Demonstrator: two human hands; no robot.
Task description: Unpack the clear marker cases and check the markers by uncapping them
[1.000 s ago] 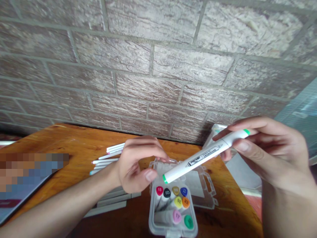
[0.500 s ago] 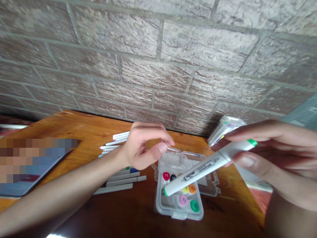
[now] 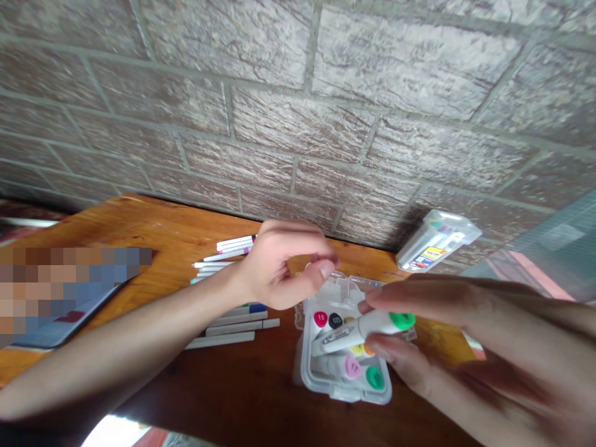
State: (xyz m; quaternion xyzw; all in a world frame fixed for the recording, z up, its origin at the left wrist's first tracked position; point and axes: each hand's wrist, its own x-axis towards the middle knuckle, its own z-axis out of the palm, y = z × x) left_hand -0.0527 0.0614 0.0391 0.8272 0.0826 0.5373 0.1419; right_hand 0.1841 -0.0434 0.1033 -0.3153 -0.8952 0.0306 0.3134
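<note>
The blurred right hand [image 3: 465, 335] is cut off; the marker [image 3: 349, 333] print is unreadable; a pixelated patch [image 3: 69, 285] masks the table's [image 3: 158, 230] left edge.

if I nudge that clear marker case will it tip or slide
It may tip: the marker case stands on end, and the second case lying by the wall looks longer than wide. Thin clear plastic, partly filled, so probably light; pressing the green-capped marker in could shift it.

Marker [image 3: 347, 335] between right fingers [image 3: 405, 297] — smooth white plastic. Case [image 3: 342, 390] beneath fingers — clear glossy plastic. Worktop [image 3: 158, 239] varnished wood; wall [image 3: 279, 124] beyond fingers rough brick.
</note>
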